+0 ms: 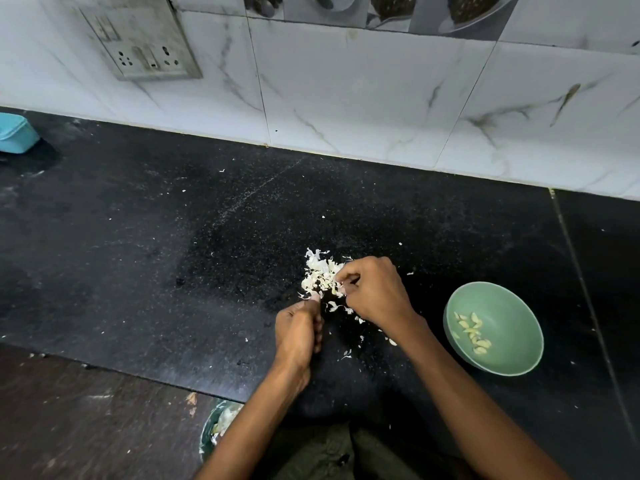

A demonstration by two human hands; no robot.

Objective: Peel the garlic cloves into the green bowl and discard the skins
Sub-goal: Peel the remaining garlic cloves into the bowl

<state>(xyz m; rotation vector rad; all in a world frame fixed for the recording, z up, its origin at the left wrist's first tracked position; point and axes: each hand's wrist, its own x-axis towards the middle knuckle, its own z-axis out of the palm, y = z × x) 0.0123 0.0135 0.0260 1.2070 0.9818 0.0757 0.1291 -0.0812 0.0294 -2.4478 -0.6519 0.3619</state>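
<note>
A heap of white garlic skins (pixel 320 273) lies on the black counter (pixel 145 244). My right hand (pixel 374 292) rests at the heap's right edge, fingers curled and pinching skins. My left hand (pixel 299 329) sits just below the heap, fingers curled, its fingertips touching the lowest skins; what it holds is hidden. The green bowl (pixel 512 358) stands to the right of my right forearm and holds several peeled cloves (pixel 472 332). Loose skin scraps (pixel 346 355) lie scattered between my two hands.
A bin with skins inside (pixel 216 424) stands on the floor below the counter's front edge, beside my left forearm. A blue plastic box (pixel 15 133) sits at the far left of the counter. A tiled wall with a socket plate (pixel 138 39) runs behind.
</note>
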